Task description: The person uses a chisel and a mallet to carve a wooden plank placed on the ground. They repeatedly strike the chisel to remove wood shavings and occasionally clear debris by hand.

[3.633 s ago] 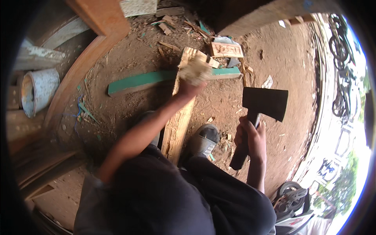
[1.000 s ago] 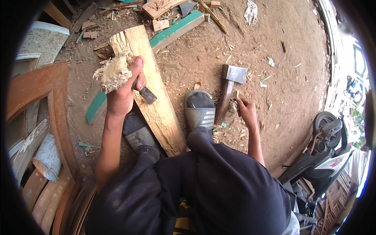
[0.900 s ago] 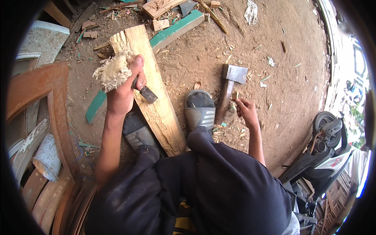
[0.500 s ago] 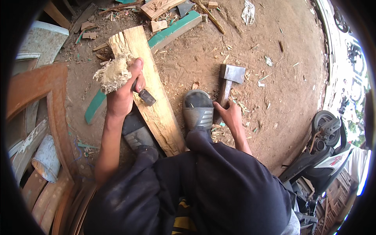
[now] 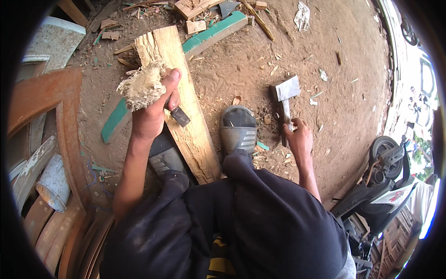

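Note:
My left hand (image 5: 151,116) is closed round a chisel-like tool, with a pale, badly frayed handle top (image 5: 141,88) and a short dark metal end (image 5: 180,116), held over the left side of a long, rough, light wooden board (image 5: 195,139). The board lies between my sandalled feet (image 5: 237,130). On the right, my right hand (image 5: 301,142) has its fingers round the handle of an axe (image 5: 287,90), whose broad metal head is at the far end, over the dirt just right of my foot.
A green-painted timber (image 5: 209,35) and several offcuts (image 5: 196,26) lie beyond the board. Wooden frames (image 5: 69,93) and a pale bucket (image 5: 53,183) are at my left. A scooter (image 5: 381,186) stands at the right edge. Chips and scraps litter the dirt floor.
The small wood piece my right hand held about a second ago has left my fingers; the hand grasped the axe and has shifted it rightward and turned it. My left hand keeps its hold.

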A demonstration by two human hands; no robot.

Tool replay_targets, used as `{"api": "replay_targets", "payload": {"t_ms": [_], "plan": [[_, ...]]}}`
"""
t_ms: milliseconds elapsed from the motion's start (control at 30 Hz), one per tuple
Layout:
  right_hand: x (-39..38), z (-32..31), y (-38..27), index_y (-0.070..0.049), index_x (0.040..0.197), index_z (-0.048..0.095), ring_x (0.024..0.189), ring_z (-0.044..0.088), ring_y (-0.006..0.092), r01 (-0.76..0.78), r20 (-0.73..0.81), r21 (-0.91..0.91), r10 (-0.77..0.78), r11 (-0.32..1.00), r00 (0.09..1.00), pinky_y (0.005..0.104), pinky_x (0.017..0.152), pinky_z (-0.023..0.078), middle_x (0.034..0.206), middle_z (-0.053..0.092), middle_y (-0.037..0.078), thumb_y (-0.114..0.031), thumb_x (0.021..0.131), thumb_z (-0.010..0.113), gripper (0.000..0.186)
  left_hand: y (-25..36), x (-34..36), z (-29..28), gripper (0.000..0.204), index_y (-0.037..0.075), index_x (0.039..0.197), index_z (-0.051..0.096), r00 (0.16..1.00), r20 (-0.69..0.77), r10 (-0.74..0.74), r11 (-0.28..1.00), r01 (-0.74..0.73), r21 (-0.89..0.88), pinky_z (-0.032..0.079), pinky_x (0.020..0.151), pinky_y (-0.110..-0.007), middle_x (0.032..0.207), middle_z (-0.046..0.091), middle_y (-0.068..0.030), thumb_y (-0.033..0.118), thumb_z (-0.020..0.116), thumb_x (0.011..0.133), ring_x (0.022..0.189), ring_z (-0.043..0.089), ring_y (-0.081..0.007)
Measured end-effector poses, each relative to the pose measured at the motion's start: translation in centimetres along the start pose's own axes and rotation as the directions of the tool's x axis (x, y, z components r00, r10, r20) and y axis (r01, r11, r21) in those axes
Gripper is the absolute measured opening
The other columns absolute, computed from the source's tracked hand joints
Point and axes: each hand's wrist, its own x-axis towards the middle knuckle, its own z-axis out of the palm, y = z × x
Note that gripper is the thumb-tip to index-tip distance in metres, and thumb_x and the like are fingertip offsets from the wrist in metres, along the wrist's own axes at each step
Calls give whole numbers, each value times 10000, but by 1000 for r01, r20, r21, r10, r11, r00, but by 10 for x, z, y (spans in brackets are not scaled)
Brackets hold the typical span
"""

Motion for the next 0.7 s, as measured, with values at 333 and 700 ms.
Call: {"api": "replay_targets", "payload": {"t_ms": [333,700], "plan": [[-8,63,-34,-60,1063,780,645,693,263,-40,5,284,41,958,999,379,636,533,750,727,144,-318,875,804,321,-5,-3,1,162,54,958,580,1000,21,-19,998,20,-63,384,592,-287,900,518,-18,187,593,1047,622,467,-98],[4,47,-21,7,884,781,722,694,433,-122,348,384,-21,915,937,473,713,534,714,676,273,-365,984,646,408,-3,-4,3,206,73,920,540,1000,1,-15,996,15,-90,360,601,-278,836,475,2,222,575,1058,627,441,-84]]}}
